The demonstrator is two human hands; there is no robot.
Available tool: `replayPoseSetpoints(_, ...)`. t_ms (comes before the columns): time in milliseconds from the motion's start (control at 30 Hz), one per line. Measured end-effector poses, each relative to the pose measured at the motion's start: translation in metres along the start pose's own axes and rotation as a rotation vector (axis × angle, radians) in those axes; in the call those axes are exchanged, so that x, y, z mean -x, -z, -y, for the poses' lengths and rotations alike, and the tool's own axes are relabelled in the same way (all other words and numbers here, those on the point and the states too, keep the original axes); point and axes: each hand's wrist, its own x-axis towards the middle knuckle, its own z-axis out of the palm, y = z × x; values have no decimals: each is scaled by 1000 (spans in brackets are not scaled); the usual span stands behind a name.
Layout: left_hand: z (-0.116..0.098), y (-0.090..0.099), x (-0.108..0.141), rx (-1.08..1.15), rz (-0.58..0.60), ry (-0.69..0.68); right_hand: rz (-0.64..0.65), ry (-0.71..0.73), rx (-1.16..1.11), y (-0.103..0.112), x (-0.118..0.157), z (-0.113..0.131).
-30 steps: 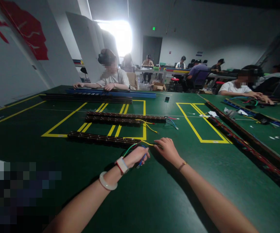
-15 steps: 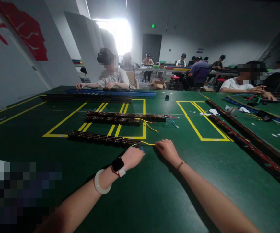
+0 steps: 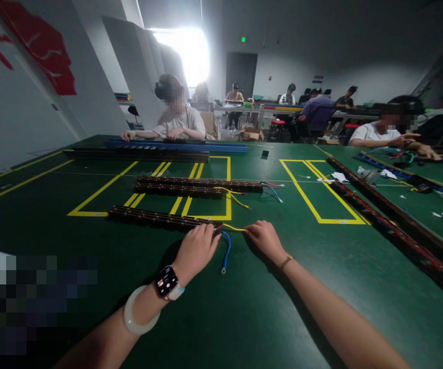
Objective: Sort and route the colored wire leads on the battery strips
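The nearest dark strip (image 3: 156, 216) lies on the green table, with wires at its right end. My left hand (image 3: 199, 248) is closed at that end; what its fingertips pinch is too small to make out. From beside them a blue wire (image 3: 228, 248) curves down to a ring terminal on the table. My right hand (image 3: 263, 237) pinches the free end of a yellow wire (image 3: 234, 227) that comes from the strip. Farther back, two dark strips (image 3: 198, 184) lie side by side, with red, blue and yellow wires at their right ends.
Yellow tape lines (image 3: 229, 189) mark the green table (image 3: 244, 307). Long wired strips (image 3: 398, 225) run along the right side, near white scraps (image 3: 339, 177). A black bar (image 3: 140, 156) and a blue bar (image 3: 221, 147) lie at the back, before a seated person (image 3: 179, 120).
My left hand has moved left and up, from the wires onto the strip's right end. The blue wire now hangs out toward me. My right hand has stayed on the yellow wire.
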Motion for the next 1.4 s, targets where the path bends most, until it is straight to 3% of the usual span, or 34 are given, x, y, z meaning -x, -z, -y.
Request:
replayPoseSetpoints(67, 9, 8, -1, -62, 12, 115, -3, -4, -9, 0, 0, 0)
replayPoseSetpoints(100, 14, 11, -2, -26, 77, 162, -6, -6, -16, 0, -1, 0)
replayPoseSetpoints(233, 23, 7, -9, 381, 436, 271, -14, -8, -68, 1, -1, 1)
replayPoseSetpoints(333, 18, -7, -15, 644, 535, 293, -7, -9, -109, 3, 0, 2)
replayPoseSetpoints(467, 3, -30, -25, 741, 559, 291, 9, -14, -148, 4, 0, 3)
replayPoseSetpoints(700, -10, -40, -26, 277, 362, 197, 41, -38, -190, 10, -1, 14)
replayPoseSetpoints(800, -10, -41, -23, 271, 350, 226, 74, -44, -191, 11, 0, 23)
replayPoseSetpoints(1000, -5, -55, -25, 766, 536, 438, 153, -70, -212, 9, 3, 36)
replayPoseSetpoints(1233, -8, -51, -24, 1342, 538, 529, 177, -125, -256, 13, 2, 45)
replayPoseSetpoints(1400, -10, -54, -24, 1538, 565, 551, 176, -15, 117, 18, 6, 59)
